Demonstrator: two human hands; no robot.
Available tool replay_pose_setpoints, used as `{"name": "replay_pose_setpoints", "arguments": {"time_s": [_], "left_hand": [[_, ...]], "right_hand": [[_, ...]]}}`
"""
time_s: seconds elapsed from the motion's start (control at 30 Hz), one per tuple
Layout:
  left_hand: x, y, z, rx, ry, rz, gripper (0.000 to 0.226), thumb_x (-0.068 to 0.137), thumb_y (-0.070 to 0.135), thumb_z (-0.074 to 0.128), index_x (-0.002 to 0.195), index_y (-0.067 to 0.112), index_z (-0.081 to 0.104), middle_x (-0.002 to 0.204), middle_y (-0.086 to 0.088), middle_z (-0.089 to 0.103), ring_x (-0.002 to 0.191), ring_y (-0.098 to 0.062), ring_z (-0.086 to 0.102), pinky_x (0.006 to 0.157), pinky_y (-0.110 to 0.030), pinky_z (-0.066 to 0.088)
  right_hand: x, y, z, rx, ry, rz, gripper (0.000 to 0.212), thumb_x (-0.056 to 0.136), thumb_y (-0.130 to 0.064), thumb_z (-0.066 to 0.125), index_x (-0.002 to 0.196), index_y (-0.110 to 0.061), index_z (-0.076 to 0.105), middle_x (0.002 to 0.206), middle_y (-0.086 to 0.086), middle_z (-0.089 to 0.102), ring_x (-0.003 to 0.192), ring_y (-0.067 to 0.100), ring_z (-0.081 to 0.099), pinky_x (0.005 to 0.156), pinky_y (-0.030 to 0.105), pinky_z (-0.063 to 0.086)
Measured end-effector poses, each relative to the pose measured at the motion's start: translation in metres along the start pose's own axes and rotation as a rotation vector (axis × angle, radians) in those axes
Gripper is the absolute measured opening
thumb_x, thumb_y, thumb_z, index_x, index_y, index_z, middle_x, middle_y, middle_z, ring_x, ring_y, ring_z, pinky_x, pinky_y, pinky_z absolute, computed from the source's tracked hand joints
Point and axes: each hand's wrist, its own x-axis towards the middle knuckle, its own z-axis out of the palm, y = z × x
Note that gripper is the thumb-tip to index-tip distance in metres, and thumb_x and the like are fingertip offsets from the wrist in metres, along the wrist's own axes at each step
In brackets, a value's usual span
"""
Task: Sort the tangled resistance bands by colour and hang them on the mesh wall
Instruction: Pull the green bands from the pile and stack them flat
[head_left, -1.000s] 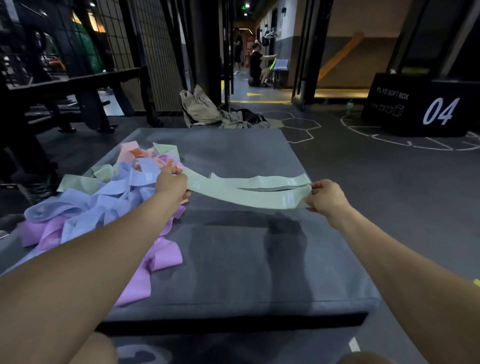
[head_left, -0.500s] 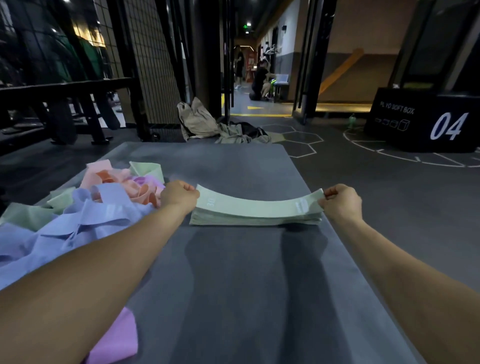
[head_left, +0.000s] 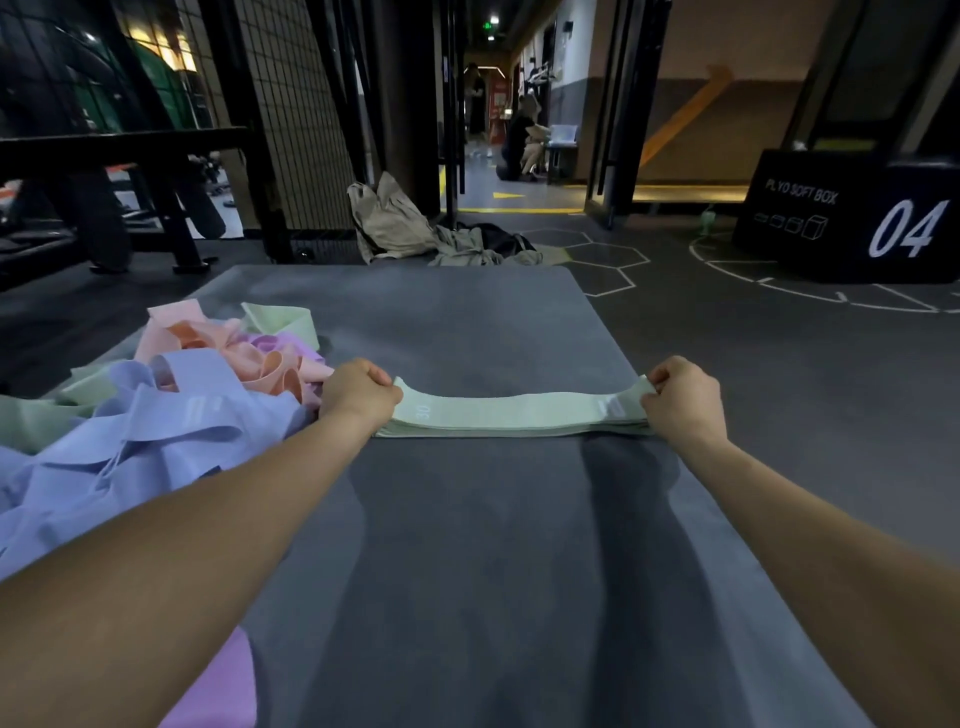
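A flat stack of pale green resistance bands (head_left: 511, 415) lies across the grey mat (head_left: 467, 519). My left hand (head_left: 358, 392) grips the stack's left end and my right hand (head_left: 680, 395) pinches its right end, with the top band arched a little at both ends. To the left sits a tangled pile of bands (head_left: 171, 415) in blue, pink, orange, purple and green. The black mesh wall (head_left: 291, 114) stands at the back left, beyond the mat.
A heap of beige clothing (head_left: 410, 228) lies on the floor past the mat's far edge. A black plyo soft box (head_left: 852, 218) marked 04 stands at the right. A dark bench frame (head_left: 130, 171) is at the far left. A person crouches in the corridor (head_left: 524, 140).
The green bands, held stretched and loose above the mat a second ago, now lie gathered in a neat flat stack on it. Both hands stayed on the ends. The camera moved closer.
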Motion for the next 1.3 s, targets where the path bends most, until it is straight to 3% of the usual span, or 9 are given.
{"name": "replay_pose_setpoints", "arguments": {"time_s": [0.13, 0.23, 0.37, 0.43, 0.53, 0.77, 0.87, 1.03, 1.3], "left_hand": [[0.004, -0.005, -0.002, 0.045, 0.010, 0.040, 0.029, 0.082, 0.014, 0.063, 0.110, 0.009, 0.059, 0.117, -0.010, 0.060, 0.107, -0.029, 0.056, 0.083, -0.026, 0.039], [0.011, -0.010, -0.008, 0.052, 0.029, 0.215, 0.040, 0.078, 0.019, 0.070, 0.114, 0.009, 0.056, 0.123, -0.013, 0.054, 0.109, -0.028, 0.055, 0.097, -0.034, 0.043], [0.010, -0.007, -0.017, 0.151, -0.255, 0.476, 0.065, 0.076, 0.026, 0.076, 0.132, 0.013, 0.047, 0.137, -0.006, 0.044, 0.126, -0.020, 0.045, 0.103, -0.026, 0.032], [0.011, -0.009, -0.018, 0.269, -0.384, 0.492, 0.075, 0.074, 0.033, 0.076, 0.139, 0.019, 0.040, 0.145, -0.002, 0.036, 0.132, -0.018, 0.038, 0.105, -0.024, 0.028], [0.014, -0.016, -0.016, 0.343, -0.456, 0.487, 0.081, 0.073, 0.032, 0.078, 0.141, 0.019, 0.037, 0.146, 0.000, 0.038, 0.132, -0.017, 0.038, 0.103, -0.020, 0.027], [0.021, -0.024, -0.009, 0.305, -0.464, 0.492, 0.060, 0.070, 0.023, 0.081, 0.123, 0.015, 0.055, 0.123, -0.004, 0.055, 0.111, -0.020, 0.053, 0.097, -0.027, 0.039], [0.018, -0.024, -0.011, 0.309, -0.458, 0.505, 0.064, 0.072, 0.023, 0.079, 0.129, 0.016, 0.050, 0.129, -0.004, 0.051, 0.118, -0.020, 0.049, 0.094, -0.021, 0.034], [-0.001, -0.019, -0.032, 0.261, -0.394, 0.522, 0.081, 0.075, 0.024, 0.077, 0.142, 0.017, 0.032, 0.147, -0.003, 0.032, 0.133, -0.019, 0.036, 0.104, -0.022, 0.027], [-0.030, -0.039, -0.122, 0.127, -0.210, 0.573, 0.039, 0.082, 0.004, 0.065, 0.119, 0.003, 0.055, 0.122, -0.010, 0.057, 0.106, -0.018, 0.055, 0.086, -0.014, 0.034]], "right_hand": [[-0.003, -0.001, 0.002, -0.196, 0.014, -0.097, 0.027, 0.085, -0.003, 0.053, 0.111, -0.005, 0.057, 0.117, 0.017, 0.053, 0.109, 0.035, 0.045, 0.083, 0.037, 0.039], [-0.007, -0.008, 0.000, -0.276, 0.033, -0.288, 0.034, 0.086, -0.013, 0.060, 0.119, -0.008, 0.056, 0.122, 0.014, 0.049, 0.114, 0.034, 0.039, 0.093, 0.038, 0.035], [-0.012, -0.033, 0.009, -0.279, -0.365, -0.569, 0.053, 0.085, -0.032, 0.067, 0.132, -0.016, 0.049, 0.135, 0.007, 0.045, 0.127, 0.025, 0.039, 0.104, 0.032, 0.031], [-0.013, -0.042, 0.019, -0.311, -0.522, -0.575, 0.067, 0.082, -0.038, 0.068, 0.139, -0.017, 0.041, 0.142, 0.007, 0.040, 0.131, 0.026, 0.038, 0.106, 0.032, 0.029], [-0.011, -0.046, 0.028, -0.340, -0.610, -0.529, 0.077, 0.080, -0.040, 0.070, 0.144, -0.018, 0.032, 0.147, 0.007, 0.036, 0.134, 0.026, 0.035, 0.107, 0.031, 0.028], [-0.007, -0.051, 0.033, -0.352, -0.597, -0.496, 0.073, 0.078, -0.037, 0.073, 0.139, -0.017, 0.039, 0.139, 0.007, 0.043, 0.126, 0.025, 0.043, 0.100, 0.028, 0.033], [-0.012, -0.054, 0.031, -0.415, -0.587, -0.524, 0.071, 0.082, -0.037, 0.069, 0.141, -0.016, 0.036, 0.141, 0.008, 0.041, 0.129, 0.026, 0.039, 0.101, 0.028, 0.030], [-0.031, -0.077, 0.030, -0.444, -0.499, -0.578, 0.076, 0.080, -0.039, 0.069, 0.143, -0.016, 0.034, 0.143, 0.010, 0.038, 0.133, 0.030, 0.033, 0.111, 0.037, 0.028], [-0.097, -0.171, 0.043, -0.227, -0.521, -0.673, 0.062, 0.085, -0.031, 0.067, 0.138, -0.012, 0.041, 0.135, 0.012, 0.043, 0.128, 0.030, 0.039, 0.105, 0.034, 0.033]]}}
